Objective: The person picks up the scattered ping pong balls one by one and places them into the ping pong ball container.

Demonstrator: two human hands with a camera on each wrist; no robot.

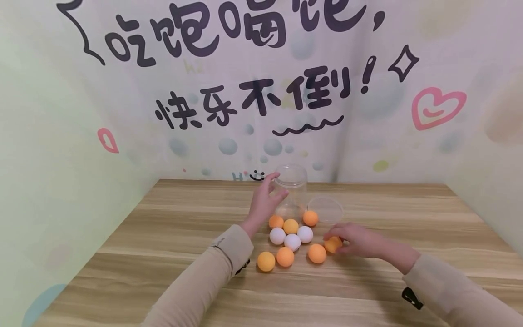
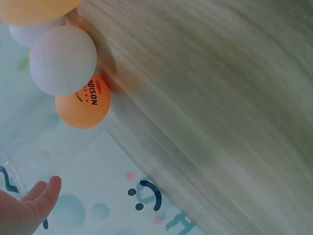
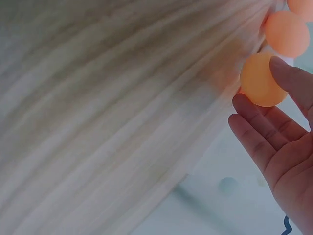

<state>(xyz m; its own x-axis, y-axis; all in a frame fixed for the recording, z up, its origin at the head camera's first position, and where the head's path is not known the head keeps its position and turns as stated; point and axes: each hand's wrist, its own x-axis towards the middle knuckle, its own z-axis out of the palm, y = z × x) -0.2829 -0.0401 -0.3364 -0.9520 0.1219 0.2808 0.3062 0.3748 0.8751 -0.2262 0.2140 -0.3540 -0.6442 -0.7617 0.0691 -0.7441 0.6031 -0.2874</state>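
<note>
My left hand (image 1: 264, 200) is at the left side of a clear plastic jar (image 1: 300, 193) that stands upright near the wall. Its fingers are spread by the jar's rim and its thumb reaches across the front. The left wrist view catches only some fingers (image 2: 46, 198) of it. On the right, my other hand (image 1: 359, 240) pinches an orange ping-pong ball (image 3: 261, 81) between thumb and fingers, low over the table. Another orange ball (image 1: 317, 253) lies just left of it. Three white balls (image 1: 292, 242) and several more orange balls (image 1: 285, 257) lie in front of the jar.
A clear round lid (image 1: 327, 209) lies on the wooden table (image 1: 171, 236), right of the jar. Behind the table's far edge hangs a printed cloth (image 1: 229, 104) with black lettering. Pale side walls (image 1: 490, 150) border the table.
</note>
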